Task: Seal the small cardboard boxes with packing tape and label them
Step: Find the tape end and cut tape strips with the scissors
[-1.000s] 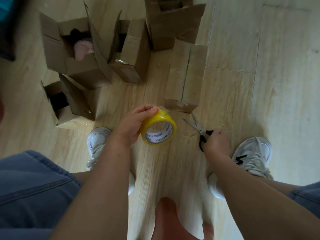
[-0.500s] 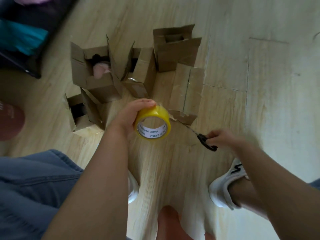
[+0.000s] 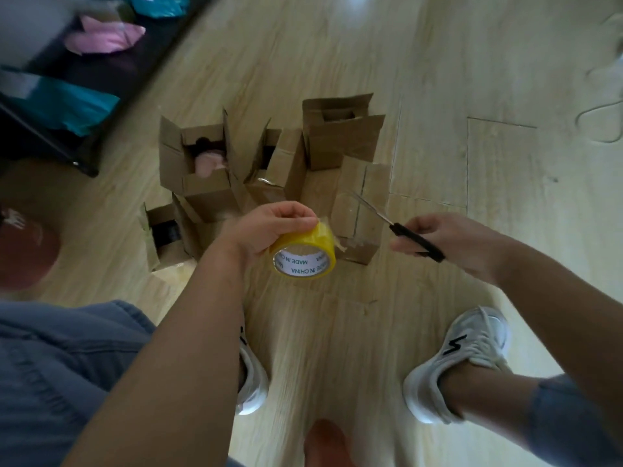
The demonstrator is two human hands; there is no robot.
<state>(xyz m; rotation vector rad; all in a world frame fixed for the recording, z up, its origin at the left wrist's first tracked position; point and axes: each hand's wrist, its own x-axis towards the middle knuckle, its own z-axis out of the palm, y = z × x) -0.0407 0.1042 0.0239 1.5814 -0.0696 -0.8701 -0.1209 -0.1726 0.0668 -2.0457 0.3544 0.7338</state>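
Tape roll (image 3: 305,254) light, rigid; my left hand (image 3: 269,227) grips its rim. Right hand (image 3: 448,241) holds scissors (image 3: 409,239). Closed box (image 3: 362,210) thin cardboard, dents easily.

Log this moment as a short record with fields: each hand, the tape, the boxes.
left hand: grips yellow tape roll from above
right hand: holds black-handled scissors, blades pointing at the closed box
closed box: flaps shut
open boxes: four, flaps up; pink item in the left one
floor: light wood
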